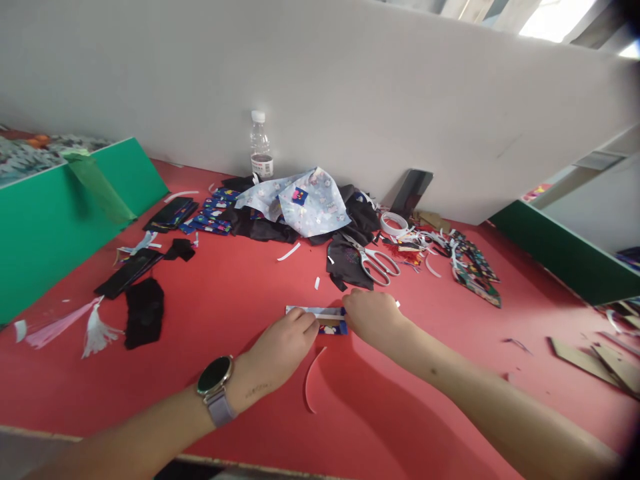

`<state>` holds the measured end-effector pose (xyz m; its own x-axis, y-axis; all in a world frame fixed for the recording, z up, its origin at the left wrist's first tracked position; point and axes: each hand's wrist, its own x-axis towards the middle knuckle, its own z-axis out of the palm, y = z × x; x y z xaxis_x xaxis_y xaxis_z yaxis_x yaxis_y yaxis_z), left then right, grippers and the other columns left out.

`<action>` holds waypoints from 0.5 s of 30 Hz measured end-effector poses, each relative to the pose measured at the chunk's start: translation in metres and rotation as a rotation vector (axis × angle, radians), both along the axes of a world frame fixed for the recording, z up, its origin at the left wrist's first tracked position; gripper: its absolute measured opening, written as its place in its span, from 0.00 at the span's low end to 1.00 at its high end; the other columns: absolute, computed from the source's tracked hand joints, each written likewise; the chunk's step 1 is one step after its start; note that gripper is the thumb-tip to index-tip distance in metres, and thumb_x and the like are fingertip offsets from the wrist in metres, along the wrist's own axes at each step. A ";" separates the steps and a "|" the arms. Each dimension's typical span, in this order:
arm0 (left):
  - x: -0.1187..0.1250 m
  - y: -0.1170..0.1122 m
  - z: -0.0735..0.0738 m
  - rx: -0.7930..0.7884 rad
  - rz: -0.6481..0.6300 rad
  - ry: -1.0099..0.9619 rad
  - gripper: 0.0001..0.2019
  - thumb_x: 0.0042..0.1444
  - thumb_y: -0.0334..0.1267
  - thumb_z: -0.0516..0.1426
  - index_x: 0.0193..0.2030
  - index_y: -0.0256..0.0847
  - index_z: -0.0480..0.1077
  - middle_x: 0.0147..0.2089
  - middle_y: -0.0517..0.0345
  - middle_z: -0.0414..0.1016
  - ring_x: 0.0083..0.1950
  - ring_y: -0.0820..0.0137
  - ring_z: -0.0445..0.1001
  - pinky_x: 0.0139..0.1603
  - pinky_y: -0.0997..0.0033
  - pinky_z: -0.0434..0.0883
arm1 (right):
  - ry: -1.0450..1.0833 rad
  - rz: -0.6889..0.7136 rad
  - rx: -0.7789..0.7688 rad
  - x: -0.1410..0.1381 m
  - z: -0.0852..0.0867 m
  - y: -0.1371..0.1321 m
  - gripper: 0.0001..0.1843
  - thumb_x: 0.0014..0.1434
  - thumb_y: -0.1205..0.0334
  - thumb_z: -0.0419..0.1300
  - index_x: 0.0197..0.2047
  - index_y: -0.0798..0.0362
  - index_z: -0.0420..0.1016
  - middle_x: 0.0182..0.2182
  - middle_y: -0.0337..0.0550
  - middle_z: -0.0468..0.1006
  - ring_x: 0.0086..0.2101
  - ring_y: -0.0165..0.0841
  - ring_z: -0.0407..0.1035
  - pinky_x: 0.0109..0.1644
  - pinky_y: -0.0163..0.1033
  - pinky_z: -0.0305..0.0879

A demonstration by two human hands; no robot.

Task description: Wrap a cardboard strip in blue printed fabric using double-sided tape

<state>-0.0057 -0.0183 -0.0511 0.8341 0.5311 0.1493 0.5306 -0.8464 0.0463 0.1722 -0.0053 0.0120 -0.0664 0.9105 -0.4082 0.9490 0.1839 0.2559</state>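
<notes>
Both my hands rest on a small strip piece (320, 315) lying on the red table (240, 300); it shows a white edge and blue patterned fabric. My left hand (287, 343), with a watch on its wrist, has curled fingers pressing the strip's near side. My right hand (371, 315) is closed over the strip's right end. A curved white paper sliver (310, 380) lies just in front of my hands. Scissors (377, 260) lie on black cloth a little beyond my right hand.
A heap of pale blue and black fabric (305, 207) sits at the back, with a plastic bottle (261, 147) by the wall. Tape roll (393, 223), patterned strips (475, 267), tassels (95, 330), black pieces (144, 310) and cardboard (600, 363) are scattered around. Green dividers (60, 220) flank both sides.
</notes>
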 end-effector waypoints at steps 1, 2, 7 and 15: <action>0.001 0.000 0.000 0.020 0.007 0.024 0.12 0.56 0.23 0.49 0.44 0.35 0.68 0.42 0.50 0.71 0.45 0.62 0.67 0.47 0.61 0.65 | 0.000 0.001 0.002 0.000 0.000 0.000 0.14 0.58 0.70 0.53 0.43 0.58 0.77 0.39 0.59 0.78 0.38 0.40 0.76 0.36 0.38 0.70; 0.003 0.000 0.000 0.042 0.012 0.052 0.12 0.56 0.24 0.49 0.45 0.35 0.67 0.42 0.50 0.70 0.44 0.62 0.67 0.46 0.61 0.65 | -0.001 0.001 0.003 0.000 0.000 0.000 0.13 0.58 0.70 0.53 0.43 0.58 0.77 0.38 0.59 0.78 0.38 0.40 0.76 0.36 0.38 0.70; 0.009 -0.001 0.001 0.108 0.024 0.138 0.12 0.56 0.26 0.49 0.46 0.33 0.67 0.41 0.50 0.69 0.41 0.60 0.66 0.42 0.60 0.64 | 0.000 0.000 0.011 0.001 -0.001 -0.002 0.13 0.58 0.71 0.53 0.43 0.58 0.77 0.38 0.59 0.78 0.38 0.41 0.76 0.36 0.38 0.70; 0.010 -0.002 0.000 0.133 0.042 0.177 0.11 0.58 0.29 0.49 0.45 0.33 0.68 0.40 0.49 0.68 0.41 0.60 0.65 0.41 0.60 0.63 | 0.008 -0.009 0.005 0.002 0.003 -0.002 0.14 0.58 0.71 0.53 0.44 0.59 0.76 0.38 0.60 0.78 0.39 0.41 0.76 0.37 0.39 0.70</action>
